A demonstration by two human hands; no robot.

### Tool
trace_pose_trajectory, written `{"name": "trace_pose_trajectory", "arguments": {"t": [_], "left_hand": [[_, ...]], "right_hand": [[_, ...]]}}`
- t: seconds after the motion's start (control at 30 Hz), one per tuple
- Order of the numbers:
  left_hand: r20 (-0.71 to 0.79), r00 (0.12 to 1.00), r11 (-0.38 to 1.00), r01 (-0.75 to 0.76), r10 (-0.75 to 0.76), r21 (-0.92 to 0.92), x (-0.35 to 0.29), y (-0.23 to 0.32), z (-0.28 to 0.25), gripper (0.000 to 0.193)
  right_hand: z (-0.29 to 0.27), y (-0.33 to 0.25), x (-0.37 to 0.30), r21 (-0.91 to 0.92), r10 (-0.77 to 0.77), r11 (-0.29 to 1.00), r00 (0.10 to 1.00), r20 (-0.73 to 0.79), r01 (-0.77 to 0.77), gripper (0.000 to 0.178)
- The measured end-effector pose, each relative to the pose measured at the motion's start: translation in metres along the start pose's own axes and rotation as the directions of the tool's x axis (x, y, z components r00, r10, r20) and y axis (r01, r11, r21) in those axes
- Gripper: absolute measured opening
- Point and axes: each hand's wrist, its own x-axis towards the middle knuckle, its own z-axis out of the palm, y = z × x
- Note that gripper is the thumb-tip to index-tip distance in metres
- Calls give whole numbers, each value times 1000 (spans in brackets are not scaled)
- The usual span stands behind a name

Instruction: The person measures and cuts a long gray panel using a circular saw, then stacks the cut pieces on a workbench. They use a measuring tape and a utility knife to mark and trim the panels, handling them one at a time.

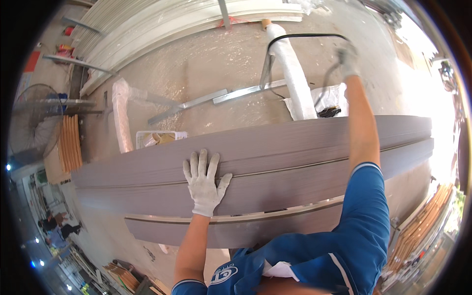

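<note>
My left hand (204, 184), in a pale work glove, lies flat with fingers spread on long grey-brown boards (275, 147). The boards lie side by side across the stand, with a narrow groove between them. Beyond their far edge, at the right, my right hand (348, 59) is raised, gloved and blurred by motion. It grips a thin black strap (309, 35), which arcs leftward over a white-wrapped support bar (290, 64). A blurred strand also hangs from this hand toward the boards. Nearer my body runs another grey-brown board (162, 230), parallel to the rest.
A second wrapped bar (122, 113) and a white basket (162, 136) stand beyond the boards at left. Metal bars (211, 98) cross the floor. Long pale panels (147, 34) lie stacked at the back. A large fan (35, 123) is far left; orange-brown strips (425, 221) are at right.
</note>
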Motion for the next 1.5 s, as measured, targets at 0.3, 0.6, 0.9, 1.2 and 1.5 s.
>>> {"name": "trace_pose_trajectory", "arguments": {"t": [0.3,0.6,0.9,1.2,1.5], "left_hand": [[-119,993,1000,-23,24,13,-5,-2,11,63],[-377,926,985,-56,-11,-166,-37,25,5,52],[562,759,392,432,329,-812,-265,220,15,28],[538,780,186,505,320,-843,-235,442,157,36],[536,746,-37,570,-395,-821,-91,526,295,39]], "right_hand": [[-173,-5,-20,376,80,924,924,-373,72,23],[-271,-90,-105,490,36,864,957,-289,115,41],[-227,-114,-146,-304,-145,892,850,507,334,47],[-218,-48,-73,-793,-78,361,863,499,491,36],[-207,-21,-8,-632,384,188,536,752,752,41]]}}
